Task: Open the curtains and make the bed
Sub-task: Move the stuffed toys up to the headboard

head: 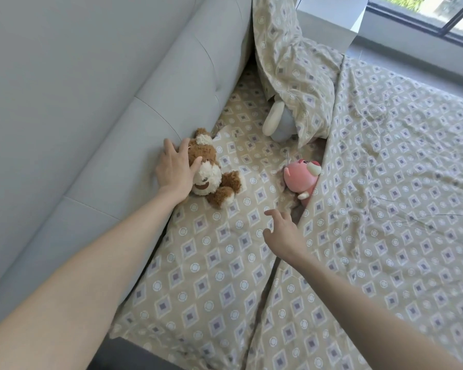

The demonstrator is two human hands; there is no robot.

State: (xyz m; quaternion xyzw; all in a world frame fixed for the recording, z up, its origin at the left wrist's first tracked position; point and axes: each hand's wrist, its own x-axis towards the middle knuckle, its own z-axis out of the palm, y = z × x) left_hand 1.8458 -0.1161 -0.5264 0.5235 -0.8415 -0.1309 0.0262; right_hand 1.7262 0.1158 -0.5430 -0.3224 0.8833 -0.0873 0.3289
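Note:
The bed is covered in beige diamond-patterned bedding. A brown teddy bear (214, 180) lies on a flat pillow (211, 263) against the grey headboard (91, 89). My left hand (174, 169) holds the bear's head, thumb across its face and fingers behind it. A pink plush toy (301, 177) lies half tucked under the edge of the duvet (398, 182). My right hand (281, 233) hovers just short of it with spread fingers, holding nothing.
A second pillow (297, 68) stands upright against the headboard, with a white and pale blue plush toy (277, 124) partly under it. A white bedside unit (332, 12) and a window (439, 14) lie beyond the bed. The duvet is wrinkled.

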